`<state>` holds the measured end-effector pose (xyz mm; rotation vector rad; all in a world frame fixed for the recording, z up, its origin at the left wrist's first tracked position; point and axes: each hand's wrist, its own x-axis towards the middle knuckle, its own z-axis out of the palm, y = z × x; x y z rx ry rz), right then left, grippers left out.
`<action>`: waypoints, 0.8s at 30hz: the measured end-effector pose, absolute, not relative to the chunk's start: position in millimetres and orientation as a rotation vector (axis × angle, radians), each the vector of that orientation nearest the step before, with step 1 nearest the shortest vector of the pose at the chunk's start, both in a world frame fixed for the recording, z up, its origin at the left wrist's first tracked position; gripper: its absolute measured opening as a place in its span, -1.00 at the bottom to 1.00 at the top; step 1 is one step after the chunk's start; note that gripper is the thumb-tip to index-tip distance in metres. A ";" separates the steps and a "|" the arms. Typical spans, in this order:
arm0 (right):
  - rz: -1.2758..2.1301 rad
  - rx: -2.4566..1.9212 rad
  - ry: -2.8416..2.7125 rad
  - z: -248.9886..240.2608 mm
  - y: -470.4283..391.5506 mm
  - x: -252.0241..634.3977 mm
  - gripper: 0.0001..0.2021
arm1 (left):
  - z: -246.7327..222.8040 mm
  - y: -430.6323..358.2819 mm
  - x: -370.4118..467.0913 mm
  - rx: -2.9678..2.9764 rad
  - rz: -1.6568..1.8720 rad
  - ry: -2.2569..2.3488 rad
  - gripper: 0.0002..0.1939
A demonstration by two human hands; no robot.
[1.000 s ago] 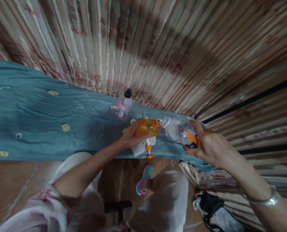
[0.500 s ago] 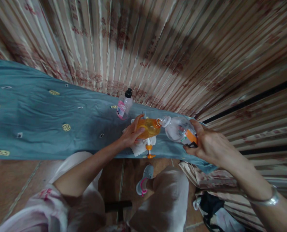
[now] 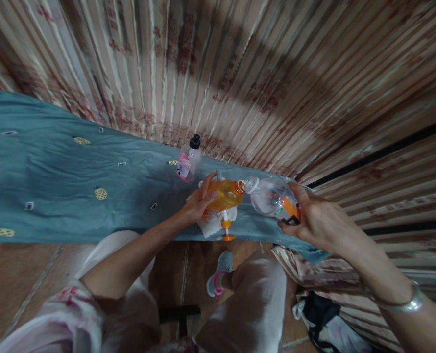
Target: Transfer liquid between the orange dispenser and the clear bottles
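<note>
My left hand [image 3: 199, 200] is closed around an orange see-through bottle [image 3: 226, 195], which lies tilted with its neck toward the right. In my right hand [image 3: 315, 218] is a clear plastic bottle [image 3: 270, 197] with an orange label patch, held by its base end. The two bottle mouths meet or nearly meet; whether they touch I cannot tell. Below the orange bottle, an orange pump top [image 3: 227, 226] rests by a white tissue [image 3: 211, 224] near the front edge. A clear bottle with a black cap and pink label [image 3: 189, 159] stands behind my left hand.
A blue-green patterned cloth [image 3: 63, 186] covers the long narrow surface. Pleated curtains [image 3: 210, 73] hang right behind it and on the right. Dark and pale items in a bag [image 3: 323, 314] sit on the tiled floor at lower right.
My left fingers have shifted slightly on the orange bottle. Otherwise both bottles and my right hand keep almost the same place.
</note>
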<state>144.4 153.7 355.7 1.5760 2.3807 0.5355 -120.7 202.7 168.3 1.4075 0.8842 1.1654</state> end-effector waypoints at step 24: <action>0.526 1.581 2.412 356.8 154.5 142.6 -0.31 | 163.1 204.8 -121.0 1.299 1.198 0.864 -0.20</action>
